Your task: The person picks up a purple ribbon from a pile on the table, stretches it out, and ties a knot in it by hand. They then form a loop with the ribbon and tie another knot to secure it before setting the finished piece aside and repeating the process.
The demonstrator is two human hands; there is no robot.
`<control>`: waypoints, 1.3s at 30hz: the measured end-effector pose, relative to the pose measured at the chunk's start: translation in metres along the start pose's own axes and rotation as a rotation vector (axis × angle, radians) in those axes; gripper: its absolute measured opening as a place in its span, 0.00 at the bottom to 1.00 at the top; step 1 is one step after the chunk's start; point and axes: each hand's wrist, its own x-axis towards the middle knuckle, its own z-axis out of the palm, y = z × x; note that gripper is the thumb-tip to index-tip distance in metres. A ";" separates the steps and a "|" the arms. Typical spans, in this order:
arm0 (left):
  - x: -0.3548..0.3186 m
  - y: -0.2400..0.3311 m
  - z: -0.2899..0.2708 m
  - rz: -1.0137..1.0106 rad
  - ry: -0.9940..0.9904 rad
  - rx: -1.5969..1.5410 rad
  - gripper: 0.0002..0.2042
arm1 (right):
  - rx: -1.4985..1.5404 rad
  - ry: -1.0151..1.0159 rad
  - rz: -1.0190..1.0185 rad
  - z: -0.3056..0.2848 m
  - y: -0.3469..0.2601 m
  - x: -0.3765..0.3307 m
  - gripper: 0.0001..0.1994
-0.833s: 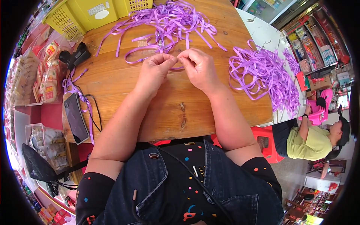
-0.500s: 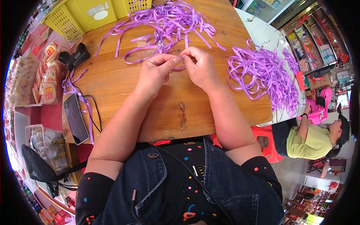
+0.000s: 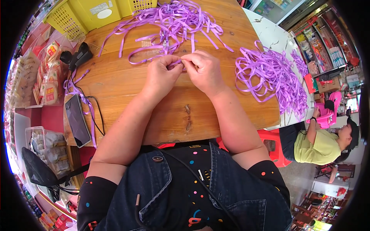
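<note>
Over the middle of the wooden table point(image 3: 169, 123), my left hand point(image 3: 162, 74) and my right hand point(image 3: 204, 71) meet at the fingertips. Both are closed in a pinch on a purple ribbon point(image 3: 135, 61), whose loop runs out to the left of my left hand. Between the fingers only a short bit of it shows; the rest is hidden. Just beyond my hands lies a loose pile of purple ribbons point(image 3: 181, 19). A bigger tangled heap of purple ribbons point(image 3: 275, 82) spreads at the right, across the wooden table and a white marbled table.
A yellow plastic basket point(image 3: 83, 17) stands at the far left. Along the left edge lie a black phone point(image 3: 78, 121), a cable and a black device point(image 3: 81, 57). Packaged snacks point(image 3: 50, 90) fill bins beside the table. A person in a yellow shirt point(image 3: 318, 146) sits at the right.
My fingers have curled in closer around the ribbon, with the right fingertips moving slightly left and down. The ribbon piles look the same.
</note>
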 end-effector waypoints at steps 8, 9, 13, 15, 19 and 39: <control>0.000 0.000 -0.002 -0.059 -0.017 -0.013 0.05 | 0.065 -0.044 0.025 0.001 0.001 -0.001 0.04; -0.001 0.001 -0.002 -0.071 -0.017 -0.020 0.05 | 0.069 -0.062 0.052 0.000 -0.001 -0.001 0.03; 0.000 0.002 -0.002 -0.084 -0.008 -0.021 0.05 | 0.176 -0.084 0.176 0.001 0.000 -0.001 0.02; -0.001 0.004 -0.002 -0.073 -0.001 0.031 0.05 | 0.246 -0.122 0.274 0.003 0.005 -0.004 0.02; 0.000 0.003 -0.002 -0.037 0.015 -0.011 0.04 | 0.454 -0.183 0.467 0.005 0.008 -0.004 0.05; -0.002 0.019 -0.005 -0.148 0.034 -0.078 0.04 | 0.865 -0.148 0.715 0.004 0.002 -0.002 0.05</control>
